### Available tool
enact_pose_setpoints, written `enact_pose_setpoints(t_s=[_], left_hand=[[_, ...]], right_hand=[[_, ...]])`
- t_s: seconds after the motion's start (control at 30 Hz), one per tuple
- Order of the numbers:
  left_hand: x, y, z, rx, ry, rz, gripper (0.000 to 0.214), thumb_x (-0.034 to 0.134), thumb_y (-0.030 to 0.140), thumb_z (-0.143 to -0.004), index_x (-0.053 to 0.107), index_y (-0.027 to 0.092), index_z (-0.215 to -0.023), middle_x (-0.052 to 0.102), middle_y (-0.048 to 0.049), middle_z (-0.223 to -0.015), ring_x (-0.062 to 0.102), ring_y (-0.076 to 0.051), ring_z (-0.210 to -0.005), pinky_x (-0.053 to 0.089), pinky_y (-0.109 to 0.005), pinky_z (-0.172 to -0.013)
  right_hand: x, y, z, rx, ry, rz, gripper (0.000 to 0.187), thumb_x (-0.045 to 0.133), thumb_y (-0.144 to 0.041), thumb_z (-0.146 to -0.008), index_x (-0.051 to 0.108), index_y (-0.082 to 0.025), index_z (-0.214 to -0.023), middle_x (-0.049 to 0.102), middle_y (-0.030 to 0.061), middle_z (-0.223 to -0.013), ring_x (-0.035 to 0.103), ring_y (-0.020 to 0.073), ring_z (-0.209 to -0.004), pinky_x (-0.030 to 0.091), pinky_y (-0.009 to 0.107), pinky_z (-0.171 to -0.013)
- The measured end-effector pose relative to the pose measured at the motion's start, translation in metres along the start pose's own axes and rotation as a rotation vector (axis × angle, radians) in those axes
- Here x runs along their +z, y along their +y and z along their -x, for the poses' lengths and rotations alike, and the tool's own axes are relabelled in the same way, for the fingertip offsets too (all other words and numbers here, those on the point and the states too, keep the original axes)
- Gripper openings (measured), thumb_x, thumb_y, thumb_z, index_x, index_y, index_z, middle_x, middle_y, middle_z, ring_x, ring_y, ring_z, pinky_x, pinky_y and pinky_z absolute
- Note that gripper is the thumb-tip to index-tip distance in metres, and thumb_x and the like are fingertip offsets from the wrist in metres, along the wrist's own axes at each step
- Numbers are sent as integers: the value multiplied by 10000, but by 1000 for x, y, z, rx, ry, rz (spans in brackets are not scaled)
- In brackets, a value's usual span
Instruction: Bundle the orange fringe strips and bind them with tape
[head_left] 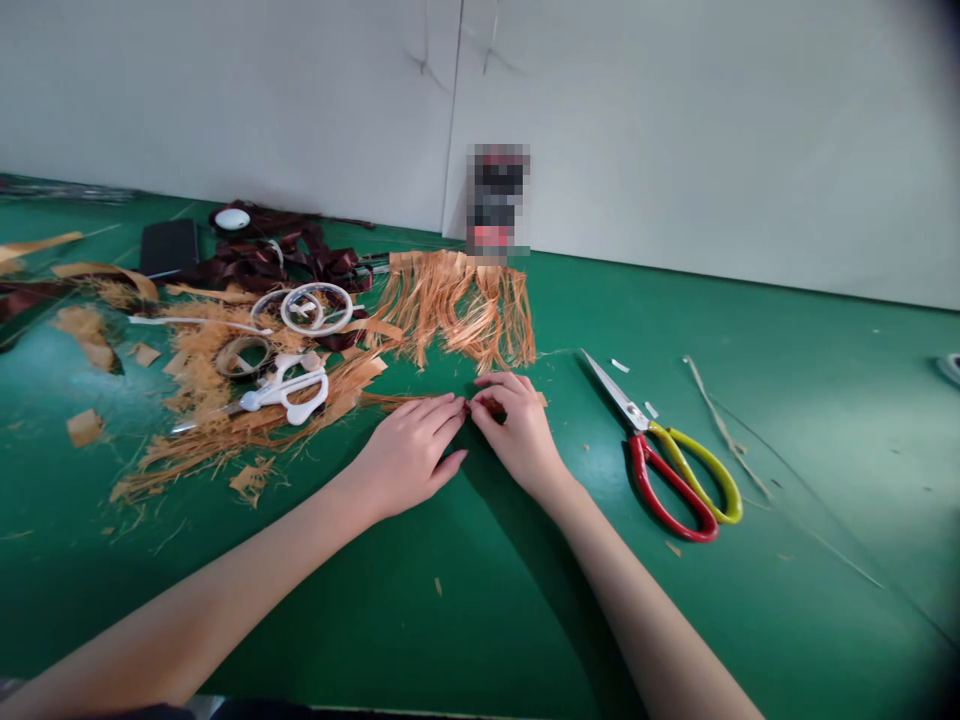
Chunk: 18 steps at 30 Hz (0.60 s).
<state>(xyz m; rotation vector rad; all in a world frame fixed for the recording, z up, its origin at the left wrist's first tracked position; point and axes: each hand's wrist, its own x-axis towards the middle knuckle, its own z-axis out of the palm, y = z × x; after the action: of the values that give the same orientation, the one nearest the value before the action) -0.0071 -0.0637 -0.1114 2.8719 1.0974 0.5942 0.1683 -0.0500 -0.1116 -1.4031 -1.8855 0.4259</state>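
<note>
My left hand (411, 450) and my right hand (516, 425) rest on the green table (465, 600), fingertips meeting at a thin tan strip (405, 402) that runs leftward from them. Both hands pinch that strip, fingers pressed together. Just beyond the hands lies a fringed bunch of tan strips (457, 305). To the left, white scissors (281, 390) lie on a heap of tan shreds (225, 400).
Red-and-yellow handled scissors (667, 450) lie to the right of my right hand. Clear tape rings (315, 308), a brown tape roll (244, 355), dark brown ribbon (277, 255), a black phone (169, 247) and a blurred can (497, 200) sit at the back by a white wall.
</note>
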Motion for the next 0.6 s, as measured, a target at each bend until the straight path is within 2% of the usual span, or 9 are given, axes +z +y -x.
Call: enact_pose_setpoints(t_s=[0.33, 0.6], left_hand=[[0, 0, 0, -6, 4, 30, 389, 452, 283, -918, 564, 68, -1222, 604, -163, -1249, 541, -275, -1201, 457, -445, -1004], [0, 1, 0, -5, -17, 1, 405, 441, 293, -923, 561, 47, -1222, 594, -165, -1263, 536, -275, -1204, 450, -438, -1011]], right_hand=[[1, 2, -3, 171, 25, -191, 136, 539, -200, -778, 606, -211, -660, 661, 88, -911, 589, 231, -894, 486, 407, -790], [0, 3, -3, 256, 56, -292, 123, 537, -241, -789, 590, -210, -683, 650, 74, -900, 604, 217, -910, 475, 382, -819]])
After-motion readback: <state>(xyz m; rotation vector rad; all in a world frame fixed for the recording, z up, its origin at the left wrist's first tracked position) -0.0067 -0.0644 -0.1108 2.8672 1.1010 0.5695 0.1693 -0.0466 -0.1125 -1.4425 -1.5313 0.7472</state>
